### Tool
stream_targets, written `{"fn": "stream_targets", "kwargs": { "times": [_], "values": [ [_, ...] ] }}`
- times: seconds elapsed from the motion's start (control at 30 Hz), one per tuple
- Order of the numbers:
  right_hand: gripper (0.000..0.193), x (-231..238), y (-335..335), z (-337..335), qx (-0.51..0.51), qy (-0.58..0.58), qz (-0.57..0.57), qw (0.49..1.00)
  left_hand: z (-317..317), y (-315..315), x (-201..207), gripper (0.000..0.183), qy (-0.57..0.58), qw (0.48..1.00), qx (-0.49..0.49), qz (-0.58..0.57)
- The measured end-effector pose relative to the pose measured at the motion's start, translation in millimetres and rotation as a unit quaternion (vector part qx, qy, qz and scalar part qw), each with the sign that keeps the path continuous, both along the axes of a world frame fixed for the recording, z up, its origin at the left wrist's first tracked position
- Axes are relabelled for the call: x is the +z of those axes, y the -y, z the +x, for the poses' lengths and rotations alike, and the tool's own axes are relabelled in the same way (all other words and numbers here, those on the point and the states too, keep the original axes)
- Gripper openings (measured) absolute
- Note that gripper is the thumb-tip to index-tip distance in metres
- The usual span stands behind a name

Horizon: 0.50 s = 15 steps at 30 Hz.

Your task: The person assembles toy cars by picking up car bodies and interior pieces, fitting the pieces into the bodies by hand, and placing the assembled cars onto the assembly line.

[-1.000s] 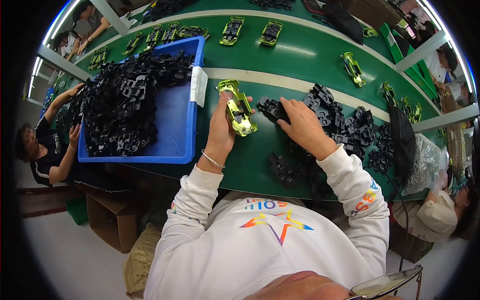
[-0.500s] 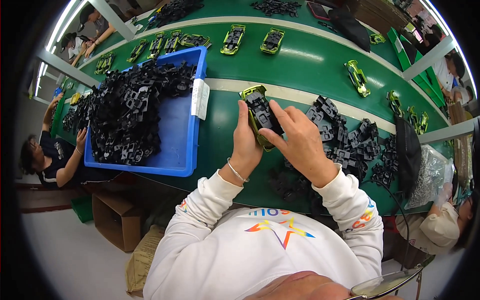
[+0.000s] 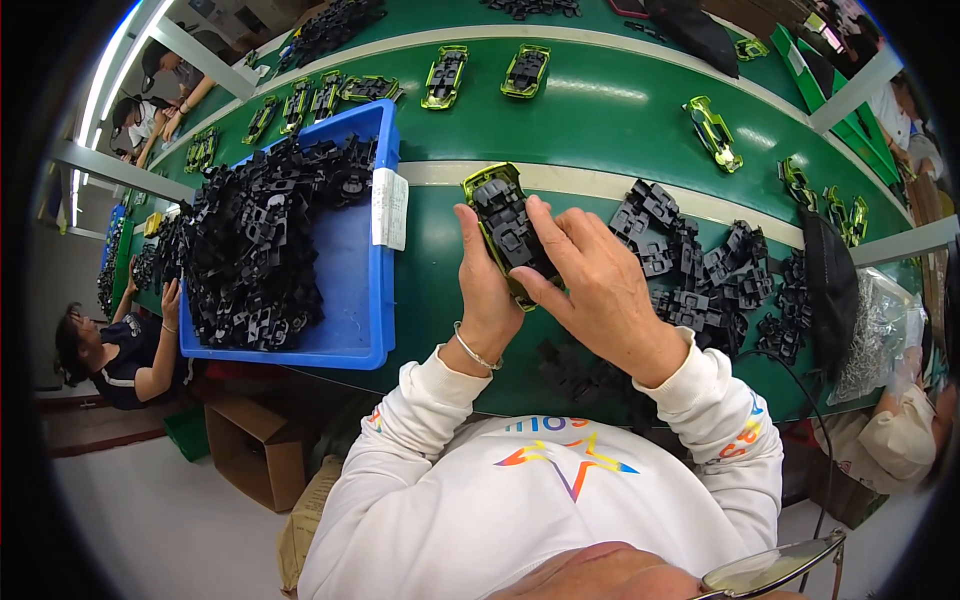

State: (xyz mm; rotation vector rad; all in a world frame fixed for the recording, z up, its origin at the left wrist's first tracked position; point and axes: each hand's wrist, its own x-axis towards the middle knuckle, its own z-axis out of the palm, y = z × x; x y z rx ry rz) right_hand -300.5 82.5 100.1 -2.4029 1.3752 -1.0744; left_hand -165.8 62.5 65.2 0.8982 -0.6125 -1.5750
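My left hand is closed round a lime-green toy car body from its left side and underneath. A black plastic seat insert lies inside the shell. My right hand grips the near right side, with the thumb and index finger pressed on the black insert. To the right of that hand lies a loose heap of black seat inserts on the green table. A blue bin piled with more black inserts stands to my left.
Several green car bodies with black inserts, such as this car body, rest on the green belt beyond a pale rail. A black bag and a clear plastic bag lie at right. A co-worker reaches in at left.
The view has shifted slightly. Both hands stay on the toy car body, which now appears a little farther left and higher, with the right fingers still against the insert.
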Motion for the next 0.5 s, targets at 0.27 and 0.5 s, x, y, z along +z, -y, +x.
{"fn": "stream_targets", "kwargs": {
  "times": [0.27, 0.5],
  "values": [
    [0.059, 7, -4, 2, -0.018, 0.001, -0.001, 1.000, 0, -4, 6, 0.069, 0.017, 1.000, 0.001, -0.026],
    [0.060, 20, -10, -1, -0.039, -0.137, -0.042, 0.989, 3, -5, -4, 0.052, 0.005, 0.994, -0.036, -0.106]
  ]
}}
